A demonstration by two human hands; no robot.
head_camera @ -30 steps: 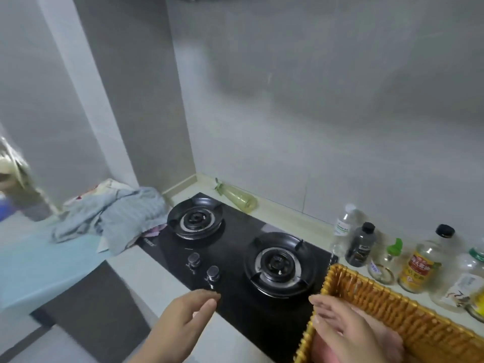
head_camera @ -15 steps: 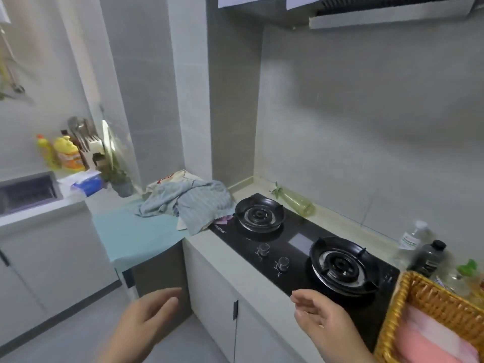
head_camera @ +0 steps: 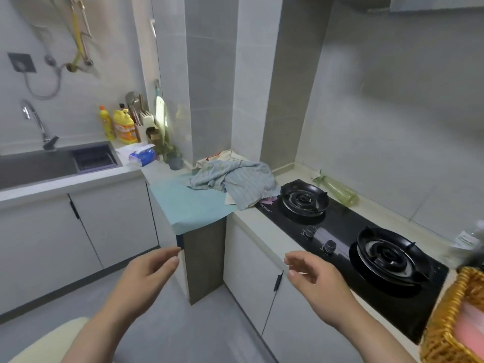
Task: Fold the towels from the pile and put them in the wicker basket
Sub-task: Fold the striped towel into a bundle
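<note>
A pile of crumpled towels (head_camera: 235,180), grey-blue striped on top with a cream one beneath, lies on a light blue covered surface (head_camera: 188,205) in the corner. At the right edge sits the wicker basket (head_camera: 442,326), with a folded pink towel (head_camera: 468,326) inside it. My left hand (head_camera: 149,271) and my right hand (head_camera: 314,276) are both empty, fingers loosely apart, held in the air in front of the cabinets. They are well short of the pile and away from the basket.
A black two-burner gas hob (head_camera: 348,237) lies between the pile and the basket. A green bottle (head_camera: 337,191) lies behind it. The sink (head_camera: 34,166) with a tap, detergent bottles (head_camera: 123,125) and a tissue pack (head_camera: 142,155) are to the left.
The view has swung left and back from the basket toward the towel pile. My right hand has come out of the basket and both hands now hang empty in front of the cabinets.
</note>
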